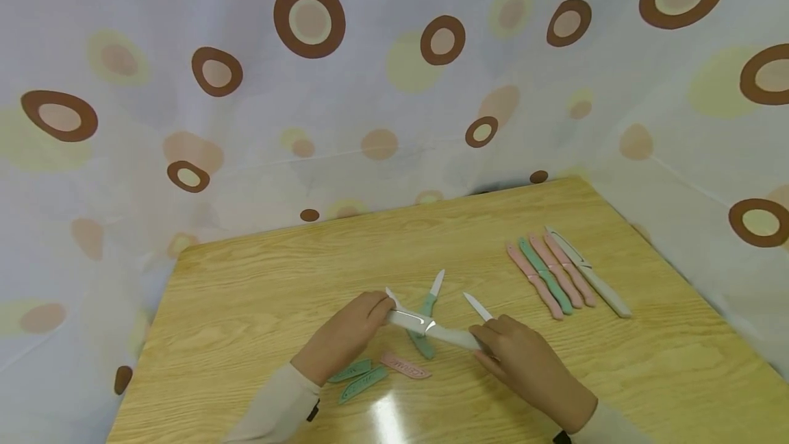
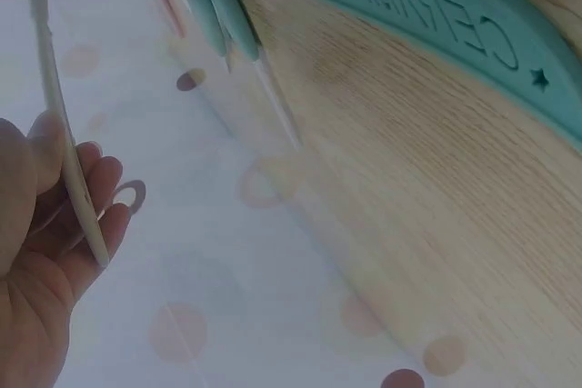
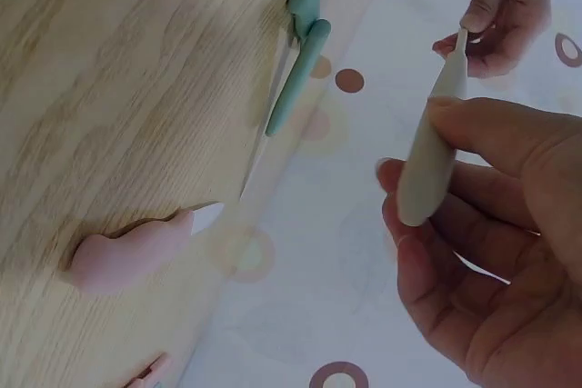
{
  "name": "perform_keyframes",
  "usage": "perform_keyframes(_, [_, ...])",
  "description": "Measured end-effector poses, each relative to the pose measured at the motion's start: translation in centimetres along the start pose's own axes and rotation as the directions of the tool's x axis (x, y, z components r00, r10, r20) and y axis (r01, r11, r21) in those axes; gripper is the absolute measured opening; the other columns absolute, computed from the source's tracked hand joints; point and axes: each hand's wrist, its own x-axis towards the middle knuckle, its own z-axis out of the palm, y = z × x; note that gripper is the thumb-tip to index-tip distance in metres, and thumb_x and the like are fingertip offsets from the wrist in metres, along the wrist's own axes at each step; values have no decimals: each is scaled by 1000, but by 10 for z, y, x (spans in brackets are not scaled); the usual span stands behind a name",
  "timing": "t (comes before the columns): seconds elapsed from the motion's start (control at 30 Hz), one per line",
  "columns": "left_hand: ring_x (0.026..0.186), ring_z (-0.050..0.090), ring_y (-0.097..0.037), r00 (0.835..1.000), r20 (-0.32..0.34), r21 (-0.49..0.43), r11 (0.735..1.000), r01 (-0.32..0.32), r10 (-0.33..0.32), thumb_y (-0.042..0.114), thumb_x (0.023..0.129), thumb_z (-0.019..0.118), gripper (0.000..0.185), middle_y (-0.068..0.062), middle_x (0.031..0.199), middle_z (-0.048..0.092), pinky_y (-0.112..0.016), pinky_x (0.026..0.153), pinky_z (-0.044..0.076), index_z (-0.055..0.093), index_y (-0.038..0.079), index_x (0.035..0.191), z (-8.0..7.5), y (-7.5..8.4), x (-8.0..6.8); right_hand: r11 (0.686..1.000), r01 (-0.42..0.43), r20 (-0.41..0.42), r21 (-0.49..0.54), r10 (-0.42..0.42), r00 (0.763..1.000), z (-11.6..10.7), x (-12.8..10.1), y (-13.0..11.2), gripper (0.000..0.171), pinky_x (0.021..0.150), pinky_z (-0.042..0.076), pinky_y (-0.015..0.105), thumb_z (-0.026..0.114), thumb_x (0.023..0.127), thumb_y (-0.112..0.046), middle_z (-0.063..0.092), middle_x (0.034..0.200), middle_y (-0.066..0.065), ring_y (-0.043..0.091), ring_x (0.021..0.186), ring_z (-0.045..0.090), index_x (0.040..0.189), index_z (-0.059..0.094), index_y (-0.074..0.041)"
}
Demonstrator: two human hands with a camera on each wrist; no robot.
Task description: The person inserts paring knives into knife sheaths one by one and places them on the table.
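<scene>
Hands are meeting above the wooden table (image 1: 259, 279); the left hand (image 1: 348, 334) is pinching the blade end of a cream knife (image 1: 431, 327) between thumb and fingers, while the right hand (image 1: 524, 362) is curling round its handle, so the knife is hanging between them just over a green knife (image 1: 425, 321); sheaths (image 1: 376, 372) are lying near the left sleeve; a row of sheathed knives (image 1: 561, 273) is resting well apart, to the right.

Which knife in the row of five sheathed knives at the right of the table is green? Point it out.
The green sheathed knife, second from the left in the row. Three neighbours are pink sheathed knives, and the cream sheathed knife lies at the right end.
</scene>
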Motion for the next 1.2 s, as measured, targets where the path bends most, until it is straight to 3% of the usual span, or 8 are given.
perform_keyframes(0.2, [103,60,-15,1000,-3,3,1000,13,-13,8,84,73,37,-6,112,59,-18,93,48,53,4,114,4,0,5,1000,1,52,28,-2,999,1,-2,7,28,61,52,21,81,74,-12,69,85,5,13,72,57,97,70,-1])
perform_keyframes(0.33, [108,59,-19,994,-12,-79,991,104,-105,8,84,74,44,-8,119,58,-23,93,51,53,7,122,3,-3,4,997,-45,54,59,42,998,-2,-10,21,28,58,50,20,80,76,-11,67,81,3,9,67,53,98,70,3])
perform_keyframes(0.43, [109,59,-21,981,24,-80,978,192,-190,11,84,74,43,-8,121,58,-27,90,53,55,8,123,-1,-8,-4,985,-154,45,72,151,987,-10,-22,44,29,55,47,19,79,76,-9,65,75,-2,4,64,49,98,69,6])
perform_keyframes(0.57, [99,63,-21,953,148,-90,956,278,-263,13,85,74,32,-7,113,62,-29,83,55,63,7,114,-6,-14,-23,940,-339,21,39,338,941,-30,-41,89,32,48,42,19,77,79,-9,60,69,-1,4,57,45,101,67,12])
perform_keyframes(0.8, [93,65,-23,867,382,-212,882,420,-321,22,86,72,31,-9,106,65,-33,80,57,67,1,108,-14,-16,-49,831,-556,74,-30,557,827,-55,-69,163,32,40,30,27,64,91,-9,52,58,3,15,46,40,105,61,20])
perform_keyframes(0.9, [93,65,-23,853,431,-253,868,428,-295,26,85,72,36,-9,106,65,-33,82,56,67,-1,109,-14,-15,-52,812,-582,84,-50,584,808,-53,-78,187,19,42,27,27,64,90,-8,42,53,1,15,46,36,80,63,9])
perform_keyframes(0.97, [94,64,-23,846,450,-264,863,431,-285,27,85,73,38,-9,106,65,-33,83,56,66,-1,109,-12,-14,-52,799,-599,101,-59,602,792,-50,-82,199,24,44,27,28,64,89,-8,38,53,1,16,47,36,69,56,2])
perform_keyframes(1.2, [94,64,-21,832,479,-260,860,439,-280,29,82,75,41,-7,105,65,-32,82,56,66,1,110,-9,-13,-54,756,-653,171,-54,651,740,-38,-88,224,30,47,27,30,59,89,-11,42,53,1,19,51,38,61,50,-6])
